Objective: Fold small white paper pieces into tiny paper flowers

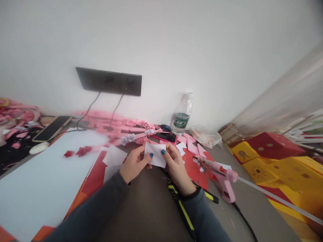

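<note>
A small white square of paper (155,155) is held up between my two hands, above the grey table. My left hand (135,164) pinches its left side, thumb on the face towards me and fingers behind. On the right side my right hand (178,171) grips it the same way. Pliers with black and yellow handles (185,215) lie below my right wrist, partly hidden by it. To the right rests a pink glue gun (217,171) with a long glue stick out of its back.
A water bottle (182,116) stands by the wall. Pink paper-flower stems (118,129) lie behind my hands. White sheets (50,178) cover the left, near a phone (51,128). Red paper (194,164) and pink scraps lie right. Yellow boxes (290,174) stand far right.
</note>
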`<state>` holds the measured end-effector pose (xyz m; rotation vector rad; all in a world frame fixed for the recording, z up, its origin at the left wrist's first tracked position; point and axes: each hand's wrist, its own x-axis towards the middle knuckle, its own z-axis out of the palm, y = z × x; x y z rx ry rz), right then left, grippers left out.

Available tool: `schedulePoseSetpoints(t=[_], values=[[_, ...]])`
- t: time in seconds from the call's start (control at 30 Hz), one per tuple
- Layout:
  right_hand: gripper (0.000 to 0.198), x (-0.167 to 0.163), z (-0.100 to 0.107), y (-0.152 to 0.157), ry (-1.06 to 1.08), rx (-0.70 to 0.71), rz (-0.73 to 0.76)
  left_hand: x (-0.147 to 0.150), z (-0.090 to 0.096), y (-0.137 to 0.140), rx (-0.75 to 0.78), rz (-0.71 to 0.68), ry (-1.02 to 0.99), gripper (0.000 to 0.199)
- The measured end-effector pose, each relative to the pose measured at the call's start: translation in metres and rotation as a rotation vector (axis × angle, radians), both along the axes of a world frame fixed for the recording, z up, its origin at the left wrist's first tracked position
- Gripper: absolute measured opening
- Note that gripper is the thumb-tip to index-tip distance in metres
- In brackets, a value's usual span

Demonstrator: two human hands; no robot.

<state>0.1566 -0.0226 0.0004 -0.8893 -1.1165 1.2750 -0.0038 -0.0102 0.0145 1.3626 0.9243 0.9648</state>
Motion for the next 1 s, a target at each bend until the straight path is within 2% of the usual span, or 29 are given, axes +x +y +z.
schedulePoseSetpoints(t=[0.13,0.3,0.6,0.83,1.0], values=[[0.032,-0.0020,0.0033,0.0005,-0.071,0.090,0.024,-0.0025,-0.0002,0.0011,0.038,0.045,-0.020,0.035],[0.029,-0.0009,0.0012,0.0013,-0.110,0.071,0.066,-0.0027,0.0009,-0.0007,0.076,0.018,-0.036,0.037],[0.017,0.0035,-0.0056,0.0010,0.022,0.070,-0.033,-0.0029,-0.0021,-0.0009,0.096,-0.018,-0.149,0.023],[0.023,0.0016,-0.0014,0.0028,-0.034,0.100,-0.103,-0.0035,0.0000,-0.0038,0.163,-0.006,0.009,0.024],[0.033,-0.0004,0.0004,0.0027,-0.018,0.113,-0.124,-0.0033,-0.0011,-0.0056,0.106,-0.017,-0.075,0.034]])
